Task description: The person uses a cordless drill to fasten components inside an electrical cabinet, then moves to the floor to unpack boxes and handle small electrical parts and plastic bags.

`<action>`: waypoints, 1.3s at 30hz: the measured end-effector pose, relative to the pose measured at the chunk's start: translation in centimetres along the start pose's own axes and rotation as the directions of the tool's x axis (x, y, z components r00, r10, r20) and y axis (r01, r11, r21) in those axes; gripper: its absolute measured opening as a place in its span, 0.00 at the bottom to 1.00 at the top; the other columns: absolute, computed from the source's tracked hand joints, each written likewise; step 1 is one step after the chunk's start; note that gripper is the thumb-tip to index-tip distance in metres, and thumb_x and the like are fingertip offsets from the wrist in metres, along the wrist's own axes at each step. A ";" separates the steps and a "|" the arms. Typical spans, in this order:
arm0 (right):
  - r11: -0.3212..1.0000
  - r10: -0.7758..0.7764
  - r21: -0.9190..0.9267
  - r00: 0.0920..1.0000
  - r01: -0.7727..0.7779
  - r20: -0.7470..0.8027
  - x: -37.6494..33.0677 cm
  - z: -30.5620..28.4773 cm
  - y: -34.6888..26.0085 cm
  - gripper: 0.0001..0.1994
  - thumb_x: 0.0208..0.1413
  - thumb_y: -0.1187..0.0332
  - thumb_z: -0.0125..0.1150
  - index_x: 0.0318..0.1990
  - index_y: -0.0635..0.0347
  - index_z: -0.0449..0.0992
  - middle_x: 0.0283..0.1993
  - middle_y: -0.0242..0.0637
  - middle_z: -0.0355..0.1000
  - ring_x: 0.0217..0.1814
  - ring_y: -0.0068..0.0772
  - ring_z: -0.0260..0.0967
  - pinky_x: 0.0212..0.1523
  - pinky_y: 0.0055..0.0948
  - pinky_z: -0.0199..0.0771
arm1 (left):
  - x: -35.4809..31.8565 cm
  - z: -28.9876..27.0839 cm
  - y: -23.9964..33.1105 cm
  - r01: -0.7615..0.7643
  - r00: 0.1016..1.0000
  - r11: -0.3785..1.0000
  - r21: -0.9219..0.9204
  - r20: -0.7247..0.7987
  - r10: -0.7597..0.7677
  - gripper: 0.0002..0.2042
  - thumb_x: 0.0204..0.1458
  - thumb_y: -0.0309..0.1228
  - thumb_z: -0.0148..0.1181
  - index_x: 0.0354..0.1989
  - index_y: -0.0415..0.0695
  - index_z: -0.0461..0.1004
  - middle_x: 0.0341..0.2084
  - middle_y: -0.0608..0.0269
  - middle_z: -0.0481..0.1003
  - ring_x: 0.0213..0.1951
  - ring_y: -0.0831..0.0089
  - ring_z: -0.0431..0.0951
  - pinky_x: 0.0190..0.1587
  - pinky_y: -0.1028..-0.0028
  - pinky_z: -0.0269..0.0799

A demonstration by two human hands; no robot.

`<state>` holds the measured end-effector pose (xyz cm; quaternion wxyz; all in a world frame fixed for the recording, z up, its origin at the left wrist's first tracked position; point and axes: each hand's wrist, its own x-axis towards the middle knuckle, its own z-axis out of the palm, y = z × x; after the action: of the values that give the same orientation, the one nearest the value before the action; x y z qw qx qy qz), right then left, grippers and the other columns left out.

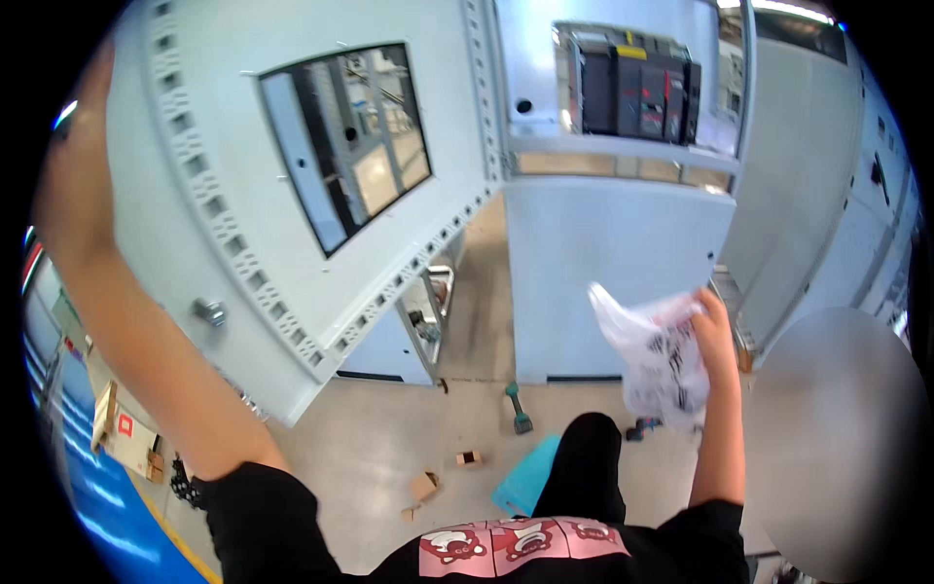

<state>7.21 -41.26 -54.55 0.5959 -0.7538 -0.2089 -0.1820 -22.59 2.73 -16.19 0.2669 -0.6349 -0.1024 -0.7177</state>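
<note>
My right hand [715, 326] is closed on the top of a thin white plastic bag [662, 370] with dark print, which hangs in front of a pale blue lower panel [608, 263]. Raised at the far left, my left hand [83, 146] is by the outer edge of an open pale metal cabinet door [229, 127]; its fingers are dark and smeared, so their grip is hidden. A rectangular cutout pierces this door, and perforated rails run along its inner frame. Inside the cabinet, above the lower panel, sits a black circuit breaker [642, 92].
On the floor lie a green cordless power tool [518, 407], small cardboard boxes [425, 486] and a turquoise flat object [527, 475] beside my leg. A large blurred grey shape [837, 438] stands close on the right. More cardboard [131, 443] lies at the left.
</note>
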 end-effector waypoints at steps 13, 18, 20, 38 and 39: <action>0.960 0.197 0.241 0.951 -0.139 -0.238 -17.9 -7.2 1.8 0.04 0.46 0.79 0.44 0.25 0.59 0.65 0.25 0.24 0.62 0.28 0.17 0.57 0.30 0.20 0.58 | -17.2 -6.9 -5.6 0.698 0.704 0.152 -0.700 0.630 -0.329 0.25 0.55 0.28 0.59 0.60 0.34 0.60 0.53 0.54 0.70 0.55 0.68 0.70 0.60 0.68 0.62; 0.959 0.223 0.238 0.929 -0.154 -0.294 -20.3 -8.0 -1.5 0.06 0.49 0.79 0.46 0.26 0.56 0.67 0.24 0.24 0.64 0.26 0.16 0.58 0.27 0.20 0.58 | -18.3 -9.7 0.7 0.630 0.775 0.142 -0.764 0.606 -0.181 0.38 0.47 0.24 0.61 0.68 0.36 0.51 0.58 0.51 0.65 0.59 0.62 0.67 0.66 0.65 0.56; 0.970 0.205 0.202 0.912 -0.139 -0.356 -21.6 -10.4 -2.9 0.06 0.49 0.79 0.46 0.26 0.56 0.67 0.24 0.24 0.64 0.26 0.15 0.57 0.27 0.19 0.58 | -17.4 -9.3 8.7 0.547 0.836 -0.002 -0.837 0.547 -0.032 0.44 0.44 0.25 0.62 0.72 0.40 0.45 0.64 0.49 0.57 0.66 0.57 0.57 0.69 0.62 0.48; 0.953 0.259 0.084 0.637 -0.292 -0.726 -41.3 -10.2 -9.8 0.03 0.45 0.79 0.46 0.27 0.62 0.67 0.27 0.28 0.63 0.30 0.19 0.58 0.30 0.21 0.59 | -8.6 -8.5 48.2 0.285 0.950 0.214 -0.935 0.304 0.065 0.45 0.45 0.20 0.56 0.71 0.31 0.34 0.72 0.42 0.35 0.73 0.49 0.36 0.73 0.53 0.34; 0.955 0.245 0.080 0.607 -0.286 -0.756 -42.0 -9.9 -10.4 0.03 0.45 0.79 0.46 0.27 0.62 0.67 0.27 0.28 0.63 0.30 0.19 0.58 0.31 0.21 0.59 | -8.7 -8.1 48.9 0.279 0.949 0.250 -0.927 0.306 0.075 0.45 0.46 0.20 0.55 0.71 0.30 0.34 0.72 0.42 0.35 0.73 0.49 0.36 0.73 0.53 0.34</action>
<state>-34.14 -52.90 -65.81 0.6298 -0.6448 0.1782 -0.3949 -4.03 -39.95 -35.36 -0.2413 -0.7533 0.2770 -0.5455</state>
